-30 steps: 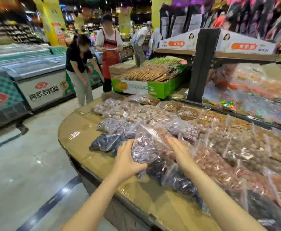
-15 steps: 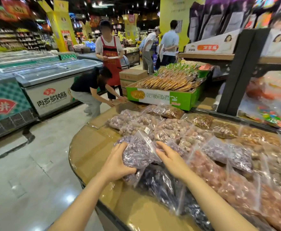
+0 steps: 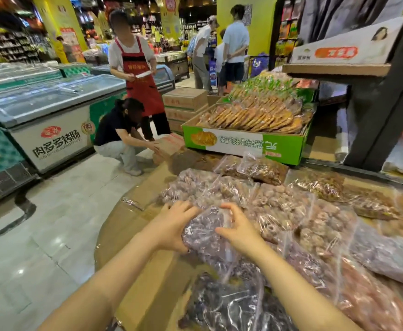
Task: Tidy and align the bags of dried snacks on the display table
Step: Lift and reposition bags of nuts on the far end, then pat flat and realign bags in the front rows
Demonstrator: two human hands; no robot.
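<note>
A clear bag of purplish dried fruit (image 3: 205,235) lies near the rounded left edge of the brown display table (image 3: 133,225). My left hand (image 3: 174,225) grips its left side and my right hand (image 3: 237,229) presses on its right top, so both hold the same bag. Several more clear bags lie around it: dark fruit (image 3: 226,304) nearest me, pale round snacks (image 3: 279,206) just behind, pinkish ones (image 3: 372,304) to the right, brown ones (image 3: 265,169) at the back.
A green box of flat orange snack packs (image 3: 246,137) stands at the table's far end. A black shelf post (image 3: 382,103) rises at right. A person crouches (image 3: 119,137) by cardboard boxes on the floor, with a red-aproned person (image 3: 136,75) behind. Chest freezers (image 3: 47,115) line the left aisle.
The view has swung left and closer. Both hands have carried the purplish bag toward the table's left edge and lowered it onto the bags there. The person by the boxes has crouched lower.
</note>
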